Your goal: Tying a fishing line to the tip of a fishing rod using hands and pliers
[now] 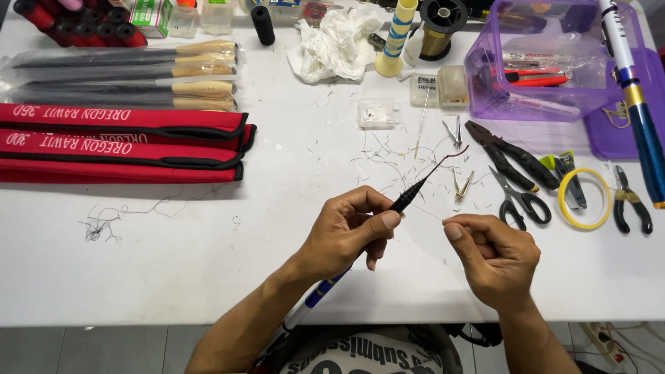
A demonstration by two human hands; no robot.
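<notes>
Rod tip pinched in left hand, thin line gripped by right hand; mid-tying probably, needed steady tension next.

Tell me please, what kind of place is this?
Probably a small workbench for making or repairing fishing rods. The left hand holds a thin rod tip while the right hand pinches a fine thread. Red rod sleeves, pliers and scissors lie on the white table.
</notes>
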